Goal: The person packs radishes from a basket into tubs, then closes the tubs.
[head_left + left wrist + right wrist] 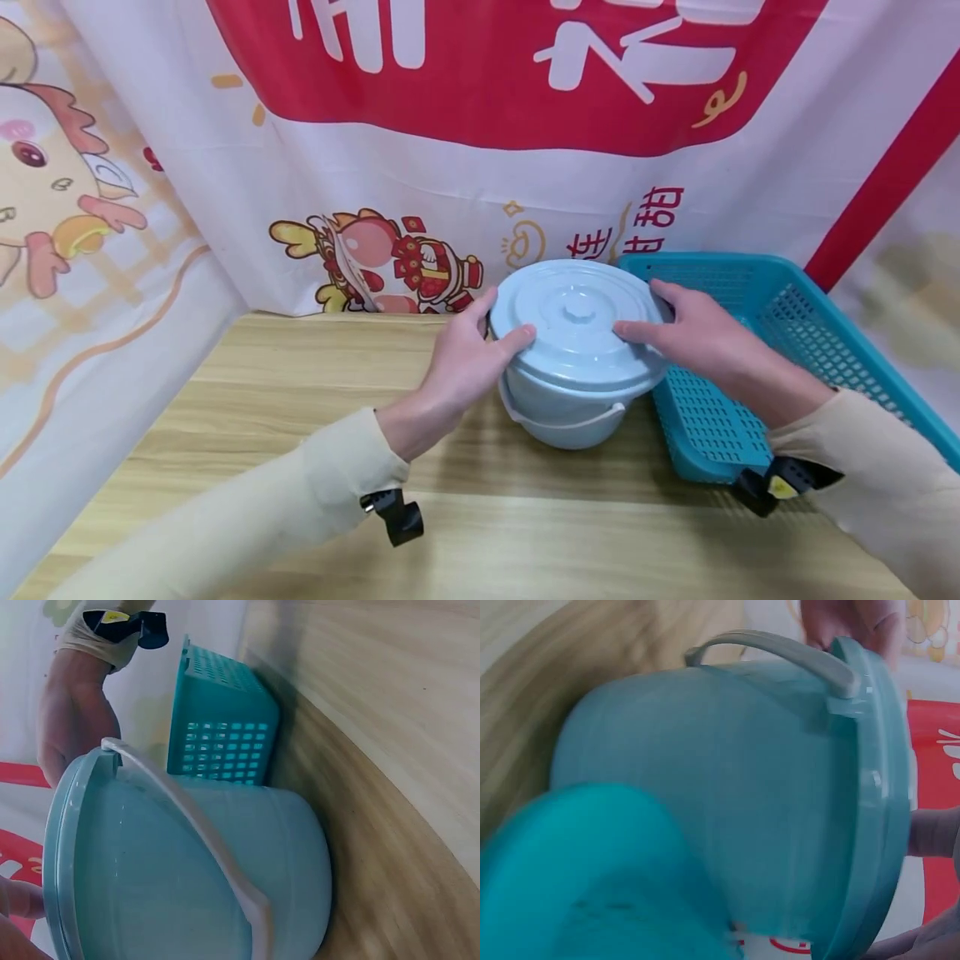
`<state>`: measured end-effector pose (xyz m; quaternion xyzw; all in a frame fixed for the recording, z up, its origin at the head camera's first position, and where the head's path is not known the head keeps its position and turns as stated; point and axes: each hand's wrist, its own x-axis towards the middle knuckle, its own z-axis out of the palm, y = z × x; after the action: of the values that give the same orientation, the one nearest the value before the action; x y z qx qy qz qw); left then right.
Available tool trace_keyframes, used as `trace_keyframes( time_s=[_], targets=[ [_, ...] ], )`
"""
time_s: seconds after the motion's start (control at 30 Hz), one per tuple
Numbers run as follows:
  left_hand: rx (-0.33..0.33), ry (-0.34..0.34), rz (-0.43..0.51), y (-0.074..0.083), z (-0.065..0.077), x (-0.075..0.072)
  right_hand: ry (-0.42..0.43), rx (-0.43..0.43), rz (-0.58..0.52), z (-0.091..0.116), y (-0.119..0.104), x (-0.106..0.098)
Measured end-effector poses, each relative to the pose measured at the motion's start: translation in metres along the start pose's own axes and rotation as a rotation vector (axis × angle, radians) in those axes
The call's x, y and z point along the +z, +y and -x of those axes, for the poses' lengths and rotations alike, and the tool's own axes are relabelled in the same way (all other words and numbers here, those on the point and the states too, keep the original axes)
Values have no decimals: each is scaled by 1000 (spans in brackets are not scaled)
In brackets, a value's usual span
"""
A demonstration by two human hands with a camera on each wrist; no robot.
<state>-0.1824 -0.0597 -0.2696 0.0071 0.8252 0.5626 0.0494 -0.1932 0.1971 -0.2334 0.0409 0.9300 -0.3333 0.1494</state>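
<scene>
A pale blue bucket [573, 437] stands upright on the table with its round lid [573, 358] on top. Its pale handle [202, 825] hangs down on the near side in the left wrist view. My left hand [467, 354] grips the lid's left edge, thumb on top and fingers round the far side. On the opposite edge, my right hand [701, 333] holds the lid the same way, its thumb lying towards the centre knob [578, 307]. The right wrist view shows the lid's rim [881, 795] against the bucket; some fingertips are hidden.
A teal plastic basket [693, 450] with perforated walls stands close to the bucket's right, under my right forearm. Behind the wooden table [300, 400] hangs a printed white and red cloth [465, 175], and another printed cloth [135, 333] borders the left side.
</scene>
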Motion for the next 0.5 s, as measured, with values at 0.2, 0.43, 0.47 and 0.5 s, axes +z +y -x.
trace_keyframes(
  time_s=[0.2, 0.43, 0.47, 0.5],
  targets=[
    [26, -25, -45, -9, 6, -4, -41, -72, 35, 3, 12, 4],
    [108, -74, -186, -14, 4, -11, -30, -112, 105, 6, 16, 3],
    [138, -88, -234, -14, 3, -13, -16, -124, 145, 6, 17, 3],
    [169, -101, -288, -14, 2, -14, 4, -139, 193, 6, 17, 2]
  ],
)
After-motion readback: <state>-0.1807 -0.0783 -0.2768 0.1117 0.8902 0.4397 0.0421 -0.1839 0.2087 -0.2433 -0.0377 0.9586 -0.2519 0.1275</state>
